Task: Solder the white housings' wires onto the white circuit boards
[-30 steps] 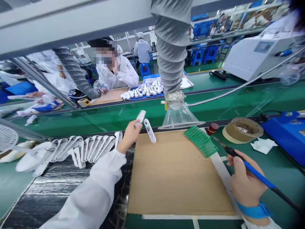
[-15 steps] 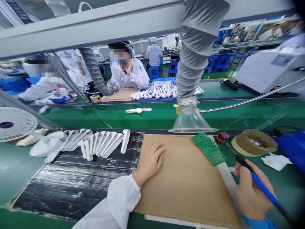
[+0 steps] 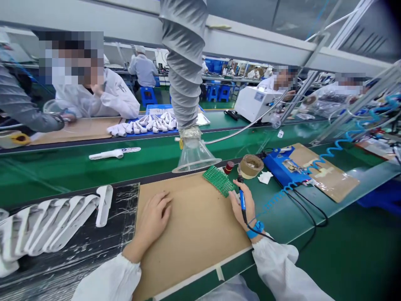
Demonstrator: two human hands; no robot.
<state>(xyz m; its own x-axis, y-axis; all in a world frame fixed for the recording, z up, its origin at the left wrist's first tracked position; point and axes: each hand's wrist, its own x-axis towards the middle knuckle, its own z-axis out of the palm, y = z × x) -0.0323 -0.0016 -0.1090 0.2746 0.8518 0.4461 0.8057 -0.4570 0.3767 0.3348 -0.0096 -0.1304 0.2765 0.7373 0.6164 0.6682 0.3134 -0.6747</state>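
Note:
My left hand (image 3: 154, 219) lies palm down on the brown cardboard sheet (image 3: 191, 234), fingers loosely extended, holding nothing. My right hand (image 3: 242, 205) grips a soldering iron (image 3: 242, 200) by its blue handle. The iron's black front end points away from me, and its tip is hard to make out. Just left of that hand, its fingertips at the near corner, is a green circuit board panel (image 3: 218, 180), lying at the sheet's right edge. Beyond it stands a dark red spool (image 3: 229, 167). A blue band (image 3: 257, 229) circles my right wrist.
White plastic handles (image 3: 53, 221) lie in a row on the black mat at left. A clear fume hood (image 3: 196, 156) hangs over the sheet's far edge. At right are a tape roll (image 3: 250, 166), white tissue (image 3: 265, 177) and a blue device (image 3: 282, 169). Co-workers sit opposite.
The view has swung to the right, bringing the blue device into sight. My right hand has come closer to the green panel with the iron still held. My left hand stays on the cardboard.

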